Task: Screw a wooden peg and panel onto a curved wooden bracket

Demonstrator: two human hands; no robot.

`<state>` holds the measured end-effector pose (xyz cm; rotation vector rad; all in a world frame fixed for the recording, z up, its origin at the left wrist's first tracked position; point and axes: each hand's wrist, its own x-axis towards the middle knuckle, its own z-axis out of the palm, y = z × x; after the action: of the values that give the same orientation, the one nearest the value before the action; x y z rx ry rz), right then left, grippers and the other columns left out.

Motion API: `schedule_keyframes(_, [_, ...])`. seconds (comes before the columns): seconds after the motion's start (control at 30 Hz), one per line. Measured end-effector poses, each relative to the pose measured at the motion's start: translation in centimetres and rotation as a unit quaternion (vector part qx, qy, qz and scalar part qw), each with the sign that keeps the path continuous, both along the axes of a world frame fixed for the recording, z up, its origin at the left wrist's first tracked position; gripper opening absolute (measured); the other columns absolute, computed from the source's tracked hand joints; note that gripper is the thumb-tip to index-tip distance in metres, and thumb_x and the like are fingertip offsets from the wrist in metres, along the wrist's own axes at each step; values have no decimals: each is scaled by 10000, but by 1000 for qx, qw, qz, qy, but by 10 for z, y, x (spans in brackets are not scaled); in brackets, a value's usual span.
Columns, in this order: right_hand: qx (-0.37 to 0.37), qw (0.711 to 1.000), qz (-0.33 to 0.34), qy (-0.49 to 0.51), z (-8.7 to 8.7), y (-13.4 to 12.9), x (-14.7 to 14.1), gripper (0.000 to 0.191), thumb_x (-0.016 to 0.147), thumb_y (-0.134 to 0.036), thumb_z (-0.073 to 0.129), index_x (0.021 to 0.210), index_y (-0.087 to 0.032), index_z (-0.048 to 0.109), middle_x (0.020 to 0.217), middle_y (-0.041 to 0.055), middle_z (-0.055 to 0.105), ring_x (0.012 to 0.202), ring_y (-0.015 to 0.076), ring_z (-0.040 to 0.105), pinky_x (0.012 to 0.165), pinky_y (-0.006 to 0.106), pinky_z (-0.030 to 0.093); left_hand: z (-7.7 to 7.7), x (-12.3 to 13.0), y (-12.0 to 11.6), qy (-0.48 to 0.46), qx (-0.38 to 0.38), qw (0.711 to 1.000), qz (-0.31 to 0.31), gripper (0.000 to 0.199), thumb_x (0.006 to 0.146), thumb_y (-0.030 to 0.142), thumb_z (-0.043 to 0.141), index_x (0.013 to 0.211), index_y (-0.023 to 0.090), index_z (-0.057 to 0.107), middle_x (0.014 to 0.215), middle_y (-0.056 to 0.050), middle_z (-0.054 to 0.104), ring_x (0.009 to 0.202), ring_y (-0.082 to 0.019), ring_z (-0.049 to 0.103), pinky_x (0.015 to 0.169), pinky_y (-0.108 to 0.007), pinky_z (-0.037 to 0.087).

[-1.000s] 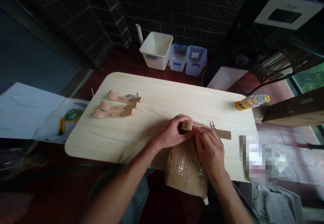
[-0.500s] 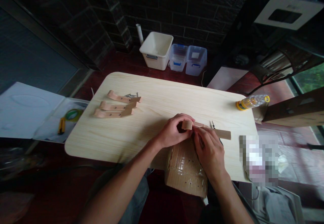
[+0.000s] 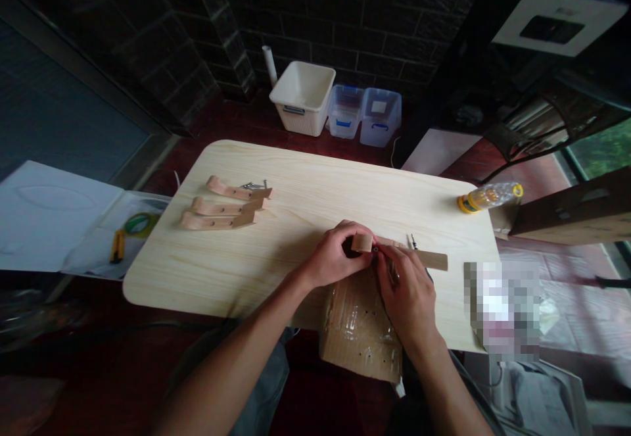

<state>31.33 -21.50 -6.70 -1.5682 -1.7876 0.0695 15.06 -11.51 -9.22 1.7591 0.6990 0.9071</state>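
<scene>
Near the table's front edge, my left hand [image 3: 340,253] is wrapped round the curled end of a wooden piece [image 3: 363,243]. My right hand [image 3: 407,285] pinches close beside it, at a small dark metal part on the wood; whether that part is a screw is too small to tell. A flat wooden strip [image 3: 434,260] sticks out to the right past my right hand. Under both hands lies a taped cardboard piece [image 3: 362,331] with small holes, hanging over the table edge. A thin dark bit [image 3: 413,242] stands just behind my right hand.
Three curved wooden pieces [image 3: 224,209] and some screws [image 3: 254,186] lie on the table's [image 3: 296,179] left. A clear bottle with yellow ends [image 3: 488,197] is at the right. An open white box [image 3: 93,245] with a yellow cutter and green tape is beyond the left edge.
The fingers of my right hand have shifted slightly, and a small dark metal part now shows between the hands. Both hands keep their hold; the whole view has moved a little.
</scene>
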Motion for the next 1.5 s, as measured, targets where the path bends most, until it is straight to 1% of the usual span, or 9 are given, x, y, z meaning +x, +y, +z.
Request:
schedule_keyframes(0.27, [-3, 1000, -5, 2, 0, 1, 1, 284, 1042, -135, 575, 1302, -211, 659, 1219, 90, 779, 1132, 214, 723, 985, 401, 613, -1, 2, 0, -17, 1, 1000, 4, 181, 868, 172, 760, 1039, 205, 713, 1107, -74, 759, 1094, -232, 704, 1017, -428, 560])
schedule_keyframes(0.5, [9, 1000, -24, 8, 0, 2, 0, 244, 1037, -152, 594, 1261, -215, 669, 1168, 75, 791, 1079, 203, 735, 942, 371, 624, -1, 4, -1, -29, -4, 999, 12, 161, 859, 187, 775, 1012, 204, 731, 1092, -80, 765, 1085, -237, 709, 1019, -445, 569])
schedule_keyframes(0.63, [10, 999, -30, 14, 0, 2, -1, 242, 1037, -166, 592, 1258, -227, 670, 1159, 73, 790, 1063, 208, 741, 934, 381, 628, -3, 4, 0, -27, -11, 1000, 9, 165, 849, 188, 787, 1005, 205, 737, 1107, -85, 765, 1101, -244, 707, 1026, -454, 572])
schedule_keyframes(0.9, [5, 999, -29, 22, 2, 3, -2, 231, 1037, -156, 586, 1241, -219, 672, 1149, 73, 785, 1062, 197, 732, 949, 356, 618, -3, 4, 1, -30, -10, 999, 4, 161, 849, 186, 787, 1003, 205, 741, 1105, -86, 764, 1099, -244, 708, 1025, -452, 571])
schedule_keyframes(1.07, [-2, 999, -32, 29, 3, 3, -2, 228, 1034, -159, 588, 1237, -225, 668, 1146, 74, 779, 1060, 202, 729, 945, 359, 620, -4, 4, 2, -26, -11, 1000, 5, 151, 857, 201, 788, 1000, 204, 739, 1102, -87, 765, 1095, -242, 706, 1021, -452, 573])
schedule_keyframes(1.27, [-2, 999, -25, 40, -1, 5, -1, 254, 1037, -159, 566, 1263, -238, 653, 1159, 77, 776, 1064, 209, 725, 938, 383, 629, -4, 5, 2, -24, -15, 1000, 3, 147, 858, 212, 789, 997, 202, 741, 1098, -89, 763, 1090, -242, 703, 1010, -448, 577])
schedule_keyframes(1.33, [-2, 999, -27, 41, 1, 4, -3, 250, 1037, -162, 567, 1257, -242, 652, 1152, 76, 777, 1057, 211, 729, 932, 391, 632, -3, 5, 3, -27, -14, 1000, 2, 149, 857, 212, 789, 996, 204, 736, 1095, -86, 763, 1087, -241, 704, 1005, -447, 578])
schedule_keyframes(1.43, [31, 998, -39, 36, 10, 0, -4, 255, 1015, -151, 604, 1245, -251, 656, 1131, 69, 781, 1032, 215, 739, 911, 392, 632, -2, 5, 3, -25, -8, 1000, -2, 137, 868, 218, 781, 997, 209, 736, 1090, -82, 762, 1080, -236, 706, 998, -442, 578])
schedule_keyframes(1.5, [88, 993, -63, 37, 19, -3, 0, 298, 977, -117, 641, 1237, -261, 661, 1093, 61, 782, 986, 221, 748, 876, 396, 628, -1, 5, 3, -17, -4, 1000, -4, 109, 883, 221, 765, 988, 209, 737, 1088, -81, 762, 1074, -233, 707, 990, -438, 578])
